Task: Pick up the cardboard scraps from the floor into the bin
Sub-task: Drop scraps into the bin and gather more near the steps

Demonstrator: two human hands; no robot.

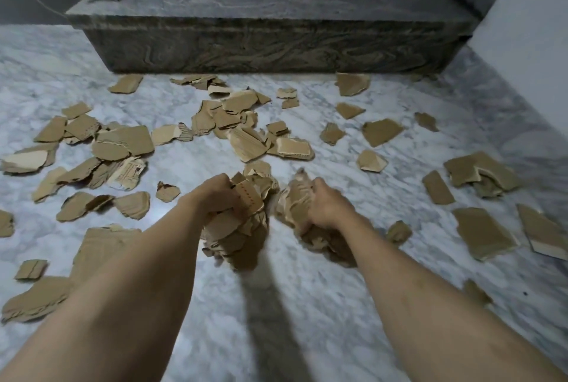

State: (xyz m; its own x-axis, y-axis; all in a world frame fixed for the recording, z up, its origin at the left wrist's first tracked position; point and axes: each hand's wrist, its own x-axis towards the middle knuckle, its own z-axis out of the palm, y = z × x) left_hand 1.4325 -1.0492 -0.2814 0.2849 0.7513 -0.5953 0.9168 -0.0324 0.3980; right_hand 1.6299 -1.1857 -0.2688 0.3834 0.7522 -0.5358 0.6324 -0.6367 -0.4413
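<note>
Torn brown cardboard scraps lie scattered over the white marble floor [295, 305]. My left hand [219, 194] grips a thick bundle of scraps [236, 231] held above the floor at centre. My right hand [327, 202] grips a second bundle of scraps [293, 197] just to the right of the first. Both bundles hang partly below my hands and are slightly blurred. A dense heap of loose scraps [242, 123] lies farther ahead, and more pieces [116, 142] spread to the left. No bin is in view.
A dark stone step [270, 43] runs across the far side of the floor. A pale wall [528, 13] closes the right side. Larger flat scraps [484, 232] lie at the right, and others [101, 246] under my left forearm.
</note>
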